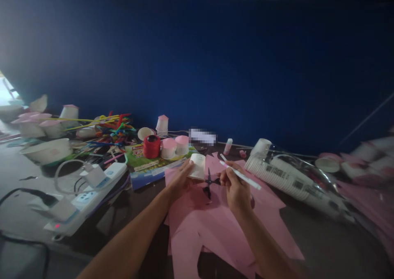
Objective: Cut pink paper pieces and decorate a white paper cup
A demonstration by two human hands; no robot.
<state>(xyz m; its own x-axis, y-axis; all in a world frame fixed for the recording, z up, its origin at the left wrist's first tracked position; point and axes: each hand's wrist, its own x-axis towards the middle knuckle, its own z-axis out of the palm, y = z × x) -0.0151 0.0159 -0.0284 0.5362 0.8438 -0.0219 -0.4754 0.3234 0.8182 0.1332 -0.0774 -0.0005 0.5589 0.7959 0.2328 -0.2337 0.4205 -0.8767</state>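
My left hand (182, 176) is closed round a small white paper cup (198, 166), its fingers partly hidden behind it. Faint marks show on the cup's side. In my right hand (236, 188) is a white marker pen (243, 175), slanting across the fingers with one end toward the cup. Black scissors (209, 182) lie spread between the two hands, close to my right fingertips; whether those fingers touch them I cannot tell. Under both hands are sheets of cut pink paper (197, 217). A second slim white piece (223, 157) shows just beyond the right hand.
Pink-topped cups (168, 148) and a red spool (152, 147) stand behind left. A glue stick (228, 146) is at the back. Right lies a bagged stack of paper cups (277, 174). A power strip (89, 199), a bowl (46, 151) and colourful pipe cleaners (118, 127) occupy the left.
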